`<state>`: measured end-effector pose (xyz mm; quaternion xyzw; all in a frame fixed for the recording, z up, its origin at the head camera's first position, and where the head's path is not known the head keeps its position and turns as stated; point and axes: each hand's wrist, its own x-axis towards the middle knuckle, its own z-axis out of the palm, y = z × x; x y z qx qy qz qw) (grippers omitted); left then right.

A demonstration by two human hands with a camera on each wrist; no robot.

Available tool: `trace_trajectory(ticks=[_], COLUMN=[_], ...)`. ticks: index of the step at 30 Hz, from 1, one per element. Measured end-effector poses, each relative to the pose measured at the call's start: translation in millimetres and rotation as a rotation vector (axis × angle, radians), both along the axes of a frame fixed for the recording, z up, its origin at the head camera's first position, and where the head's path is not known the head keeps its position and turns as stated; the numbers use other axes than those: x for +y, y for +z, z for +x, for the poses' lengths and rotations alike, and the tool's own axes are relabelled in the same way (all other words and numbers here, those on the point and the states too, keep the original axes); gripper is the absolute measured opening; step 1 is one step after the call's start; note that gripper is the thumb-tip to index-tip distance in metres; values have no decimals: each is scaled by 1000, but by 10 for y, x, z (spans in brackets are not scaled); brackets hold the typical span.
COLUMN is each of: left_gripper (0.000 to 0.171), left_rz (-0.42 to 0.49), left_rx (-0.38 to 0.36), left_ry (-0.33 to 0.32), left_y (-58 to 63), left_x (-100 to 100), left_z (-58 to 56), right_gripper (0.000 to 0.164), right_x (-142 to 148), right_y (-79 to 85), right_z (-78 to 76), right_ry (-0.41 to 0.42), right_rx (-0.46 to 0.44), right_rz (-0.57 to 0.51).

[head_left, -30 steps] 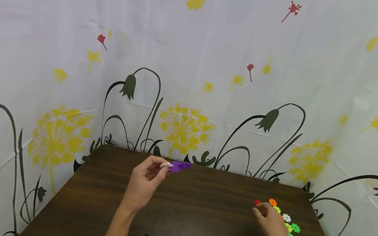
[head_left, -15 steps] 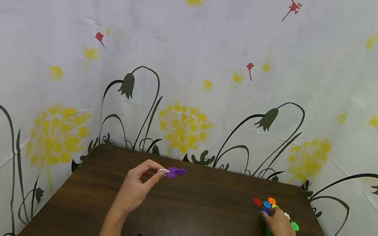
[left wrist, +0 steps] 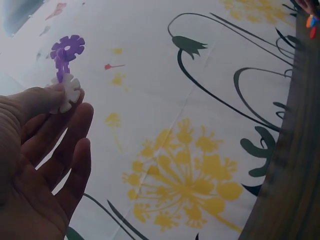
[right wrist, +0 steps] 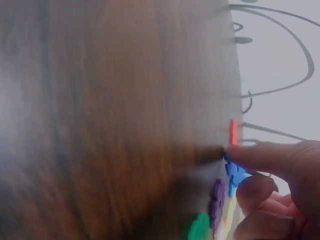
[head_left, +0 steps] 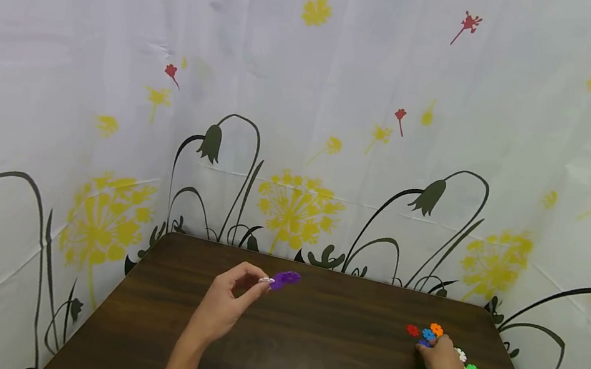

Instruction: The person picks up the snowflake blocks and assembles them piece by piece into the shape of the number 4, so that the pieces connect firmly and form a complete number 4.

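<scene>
Clearly, the joined flower discs point(left wrist: 62, 70) (white, purple) have notches.

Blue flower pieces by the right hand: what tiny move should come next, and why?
Perhaps the right hand should pinch one blue flower piece and lift it. Its fingertips are right at the blue ones, though I can't tell if it grips one. The left hand holds a white piece that looks joined to purple pieces, so another might fit on.
</scene>
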<state>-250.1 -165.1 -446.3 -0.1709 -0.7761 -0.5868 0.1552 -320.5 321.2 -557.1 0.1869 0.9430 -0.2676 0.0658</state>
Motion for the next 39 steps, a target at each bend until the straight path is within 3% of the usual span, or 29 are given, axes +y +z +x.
trace_trajectory(ticks=[3,8,11,16,19,24,32,36,39], left_gripper=[5,6,8,15,19,20,18,18,17], left_rz=[-30,-94,-137,-245,-316,-381,-395,-414,-425], left_rx=[45,115,152,259,352,447,422,429,428], left_ry=[39,95,128,182,205,206,170,158,132], left_y=[-22,-75,-95,-87,-49,37,142,185,207], left_x=[22,29,24,30,61,161,327,409,489], left_z=[3,-7,-10,12,30,74,138,163,179], right_gripper=[31,47,49,42,40,37,35,32,30], right_x=[27,29,-54,-351,-564,-882,-1290,-1409,-1449], right_y=[-8,-92,-88,175,396,675,1055,1174,1229], right_z=[24,60,85,210,307,483,552,570,605], right_ry=[26,84,127,163,194,339,509,609,626], right_rx=[34,149,200,220,257,333,380,450,486], right_rz=[-55,-221,-382,-704,-814,-860,-908,-924,-927])
